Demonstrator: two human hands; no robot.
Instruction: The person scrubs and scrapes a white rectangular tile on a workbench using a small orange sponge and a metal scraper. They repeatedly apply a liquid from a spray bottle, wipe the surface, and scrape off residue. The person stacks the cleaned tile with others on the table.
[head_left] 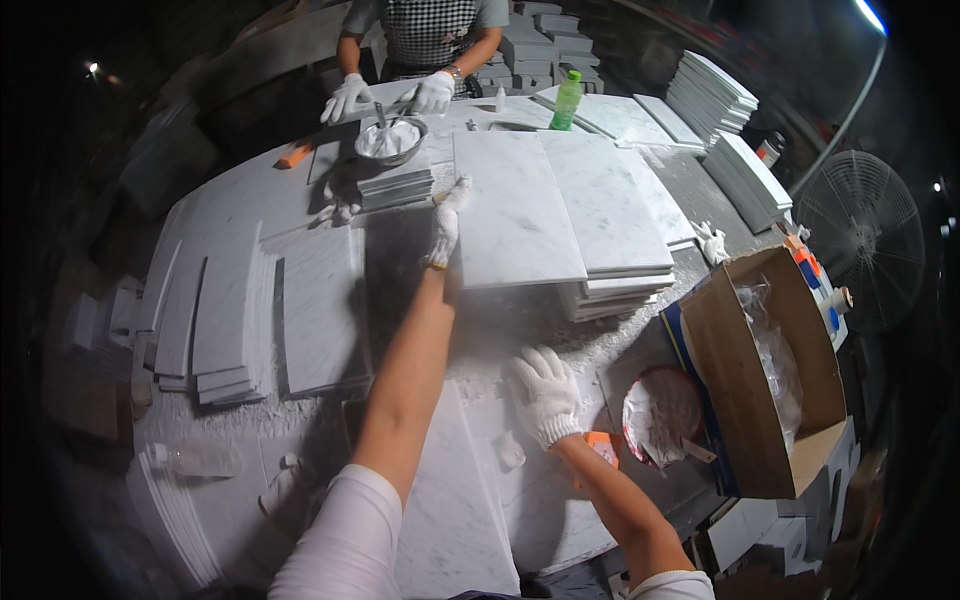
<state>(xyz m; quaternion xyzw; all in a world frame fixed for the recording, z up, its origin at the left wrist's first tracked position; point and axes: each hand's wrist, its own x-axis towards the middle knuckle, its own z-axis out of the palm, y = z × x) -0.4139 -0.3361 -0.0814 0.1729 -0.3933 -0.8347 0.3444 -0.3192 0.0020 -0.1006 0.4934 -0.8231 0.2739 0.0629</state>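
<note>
My left hand (447, 222), in a white knit glove, grips the left edge of a white, grey-veined marble tile (515, 210). The tile lies beside another marble tile (605, 200) that tops a short stack. Below its near edge, my gloved right hand (546, 396) is low over the dusty worktable, fingers stretched forward and slightly blurred. I see nothing in that hand. Near its wrist are an orange item (603, 449) and a red-rimmed bowl of white paste (662, 415) with a scraper. A long marble slab (450, 510) lies between my forearms.
Across the table a person's gloved hands (433, 93) rest near a metal bowl of white paste (391, 142). Leaning tiles (235, 310) stand left. An open cardboard box (735, 340) is at right, before a fan (862, 240). A green bottle (566, 101) stands at the back.
</note>
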